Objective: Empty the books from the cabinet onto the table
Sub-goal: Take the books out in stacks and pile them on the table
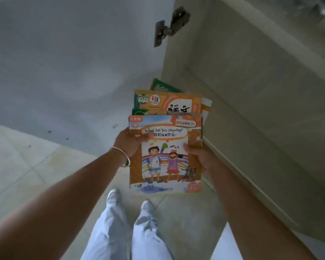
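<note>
You are holding stack of books (165, 147) in both hands, out in front of you above tiled floor (26, 166); left hand (129, 142) gripping left edge, thumb on top cover; right hand (197, 156) gripping right edge; open cabinet door (73, 62) hanging behind, cabinet (261, 109) sitting at your right

Home: tiled floor (26, 166), cabinet door (64, 62)
</note>
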